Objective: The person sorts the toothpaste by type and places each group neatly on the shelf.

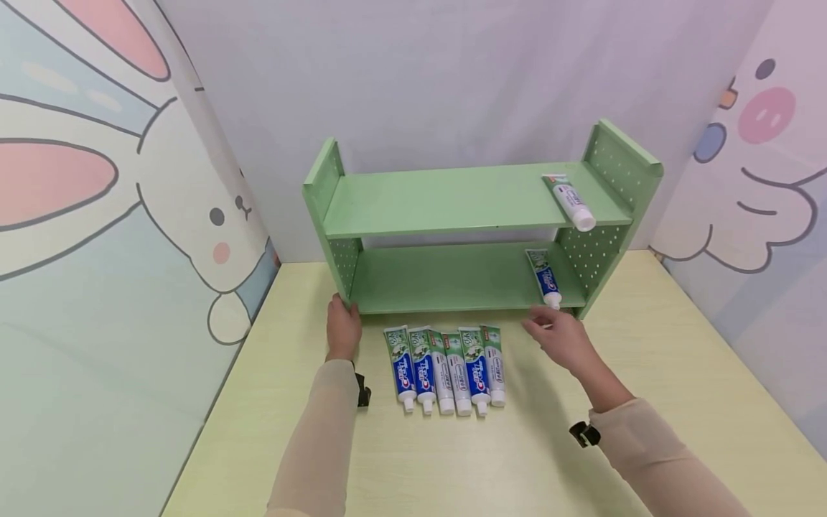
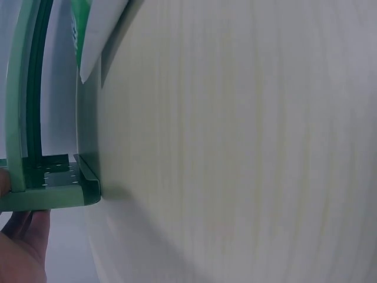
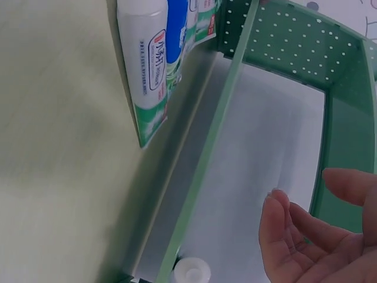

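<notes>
My left hand (image 1: 344,327) grips the lower left front edge of a green two-tier shelf (image 1: 446,201). In the left wrist view, fingers (image 2: 35,233) lie on one side of the shelf's upright and another fingertip shows on its other side. My right hand (image 1: 561,336) is just in front of the lower tier's right end, its fingers loosely bent and holding nothing. Close to it, a blue-and-green toothpaste tube (image 1: 544,278) lies on the lower tier, cap toward me. Above, a white-and-green toothpaste tube (image 1: 571,204) lies on the upper tier's right end.
Several toothpaste tubes (image 1: 456,370), blue-and-green and white-and-green, lie side by side on the pale wooden table (image 1: 426,467) in front of the shelf, caps toward me. Light cloth walls stand behind, with cartoon animals (image 1: 200,194) at the sides.
</notes>
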Demonstrator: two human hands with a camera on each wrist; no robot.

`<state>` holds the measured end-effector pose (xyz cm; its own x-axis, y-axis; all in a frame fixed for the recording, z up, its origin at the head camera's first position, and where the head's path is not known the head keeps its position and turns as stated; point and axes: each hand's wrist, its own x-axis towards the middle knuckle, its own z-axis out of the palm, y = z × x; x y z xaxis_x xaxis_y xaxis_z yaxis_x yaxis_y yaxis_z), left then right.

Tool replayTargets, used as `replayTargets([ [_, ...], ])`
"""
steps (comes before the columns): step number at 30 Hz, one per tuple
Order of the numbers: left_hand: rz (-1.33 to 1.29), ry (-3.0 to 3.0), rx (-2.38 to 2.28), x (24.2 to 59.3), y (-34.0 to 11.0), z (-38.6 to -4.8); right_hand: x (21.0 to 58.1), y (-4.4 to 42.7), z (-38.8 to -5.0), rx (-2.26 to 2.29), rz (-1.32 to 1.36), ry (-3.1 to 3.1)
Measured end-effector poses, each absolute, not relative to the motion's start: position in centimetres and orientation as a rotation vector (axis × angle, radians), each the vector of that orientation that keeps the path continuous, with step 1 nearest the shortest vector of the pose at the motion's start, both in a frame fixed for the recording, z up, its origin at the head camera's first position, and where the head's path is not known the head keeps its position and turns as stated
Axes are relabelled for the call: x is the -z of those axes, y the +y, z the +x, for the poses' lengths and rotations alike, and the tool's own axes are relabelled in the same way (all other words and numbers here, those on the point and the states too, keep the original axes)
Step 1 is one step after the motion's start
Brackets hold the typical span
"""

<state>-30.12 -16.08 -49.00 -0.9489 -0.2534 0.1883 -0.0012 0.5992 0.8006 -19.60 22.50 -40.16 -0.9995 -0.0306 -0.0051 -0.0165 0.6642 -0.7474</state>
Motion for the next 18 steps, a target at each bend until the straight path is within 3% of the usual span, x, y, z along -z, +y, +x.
replayTargets([
  [18,0.213,-2.544,1.279,48.9,-16.0,-30.1,42.7,21.6,-19.3,1.185,-0.028,2.783],
])
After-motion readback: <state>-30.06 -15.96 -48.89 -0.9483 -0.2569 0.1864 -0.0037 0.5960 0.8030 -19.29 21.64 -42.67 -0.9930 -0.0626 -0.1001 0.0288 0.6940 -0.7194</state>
